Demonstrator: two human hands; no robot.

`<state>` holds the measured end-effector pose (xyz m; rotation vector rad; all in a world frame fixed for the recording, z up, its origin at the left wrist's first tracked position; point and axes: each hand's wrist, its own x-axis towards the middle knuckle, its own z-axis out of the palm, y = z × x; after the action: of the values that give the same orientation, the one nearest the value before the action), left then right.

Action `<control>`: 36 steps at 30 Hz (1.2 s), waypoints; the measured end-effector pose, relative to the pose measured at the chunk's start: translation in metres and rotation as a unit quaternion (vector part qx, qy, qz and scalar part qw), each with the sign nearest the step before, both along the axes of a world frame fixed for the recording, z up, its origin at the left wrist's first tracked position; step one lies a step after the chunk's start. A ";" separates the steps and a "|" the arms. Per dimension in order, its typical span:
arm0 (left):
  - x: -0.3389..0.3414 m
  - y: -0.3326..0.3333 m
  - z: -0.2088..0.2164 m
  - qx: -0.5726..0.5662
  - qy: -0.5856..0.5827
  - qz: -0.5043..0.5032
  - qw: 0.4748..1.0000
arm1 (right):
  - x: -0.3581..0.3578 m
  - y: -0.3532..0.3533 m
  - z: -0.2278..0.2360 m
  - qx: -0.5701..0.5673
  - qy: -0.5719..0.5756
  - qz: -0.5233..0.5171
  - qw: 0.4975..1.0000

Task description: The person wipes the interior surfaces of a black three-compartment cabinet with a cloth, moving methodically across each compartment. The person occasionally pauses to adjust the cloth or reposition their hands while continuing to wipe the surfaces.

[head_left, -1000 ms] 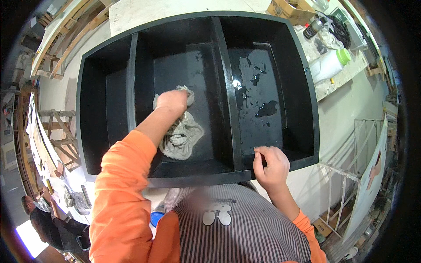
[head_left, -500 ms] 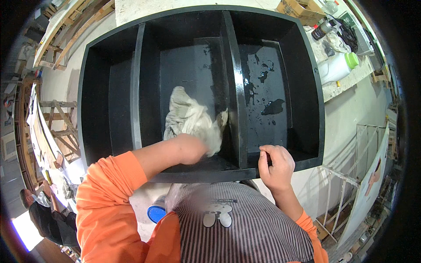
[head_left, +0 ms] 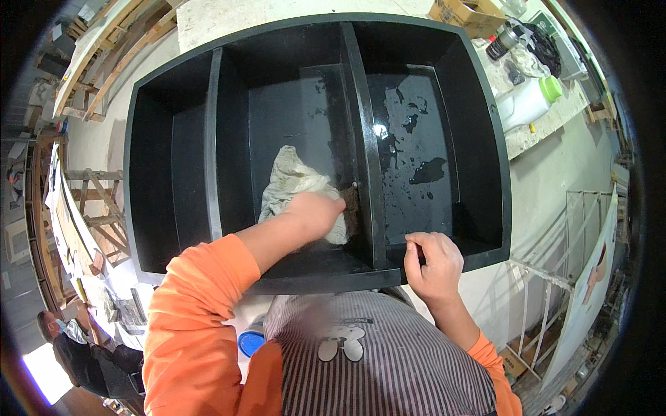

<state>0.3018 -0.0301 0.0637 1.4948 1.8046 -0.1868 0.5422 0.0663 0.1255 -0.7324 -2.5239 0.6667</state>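
Note:
A black wooden cabinet carcass (head_left: 316,283) with three compartments lies on its back before me. In its middle compartment a crumpled off-white cloth (head_left: 288,184) sits near the right divider (head_left: 366,152). My left hand (head_left: 316,213) is closed over the cloth's edge, its fingertips on a flat brown piece (head_left: 352,208) against that divider; whether this is a pad or sandpaper I cannot tell. At the front edge of the right compartment my right hand (head_left: 436,262) stays with curled fingers, thumb and forefinger together. Anything between them is too small to make out.
Puddles and drops of liquid (head_left: 429,170) lie on the right compartment's floor. On a bench at the right are a white bottle with a green cap (head_left: 527,104), a spray can (head_left: 503,45) and a cardboard box (head_left: 466,17). A blue-lidded bucket (head_left: 251,342) stands below. Another person (head_left: 90,353) is at lower left.
My left hand has moved up and to the right, onto the cloth's right edge and the brown piece. The right hand keeps its place. The whole view has shifted slightly.

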 end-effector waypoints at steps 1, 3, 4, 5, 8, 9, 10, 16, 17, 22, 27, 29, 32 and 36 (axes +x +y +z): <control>-0.001 -0.004 -0.003 -0.015 -0.018 -0.001 1.000 | 0.000 0.000 0.001 -0.001 0.000 0.001 1.000; -0.005 -0.015 -0.004 -0.017 -0.024 -0.063 0.998 | 0.000 -0.001 0.001 -0.002 -0.004 -0.001 1.000; -0.010 -0.026 -0.001 -0.004 -0.011 -0.121 0.993 | 0.000 -0.001 0.001 -0.002 -0.007 0.000 1.000; -0.014 -0.032 0.001 -0.025 0.005 -0.182 0.983 | 0.000 -0.001 0.001 -0.008 -0.012 0.000 1.000; -0.020 -0.036 0.000 -0.107 0.012 -0.221 0.969 | 0.000 0.001 0.000 -0.010 -0.005 -0.004 1.000; -0.019 -0.035 -0.001 -0.098 0.002 -0.218 0.971 | -0.001 0.001 -0.001 0.001 -0.003 -0.005 1.000; -0.019 -0.031 -0.004 -0.080 -0.005 -0.225 0.971 | -0.001 0.001 -0.001 0.006 -0.003 -0.007 1.000; -0.014 -0.013 -0.009 -0.015 -0.011 -0.315 0.949 | -0.002 0.001 -0.001 0.024 -0.004 0.001 1.000; -0.013 -0.010 -0.008 -0.013 -0.025 -0.302 0.953 | -0.002 0.000 -0.001 0.022 -0.003 -0.002 1.000; -0.002 0.002 -0.007 -0.028 -0.017 -0.290 0.957 | -0.004 0.001 -0.002 0.037 0.008 -0.008 0.999; 0.015 0.010 -0.020 0.012 -0.036 -0.303 0.952 | -0.004 0.001 -0.002 0.035 0.014 -0.011 0.999; 0.023 0.010 -0.026 -0.003 -0.015 -0.300 0.954 | -0.004 0.000 -0.002 0.032 0.012 -0.011 0.999; 0.030 0.010 -0.031 0.039 -0.020 -0.284 0.958 | -0.004 -0.001 -0.002 0.027 0.003 -0.018 0.999; 0.033 0.012 -0.031 0.005 -0.010 -0.232 0.973 | -0.005 -0.001 -0.002 0.025 0.005 -0.022 0.999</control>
<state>0.3345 -0.0179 0.0325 1.9003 1.4152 -0.3909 0.5372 0.0653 0.1236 -0.7635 -2.4975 0.5890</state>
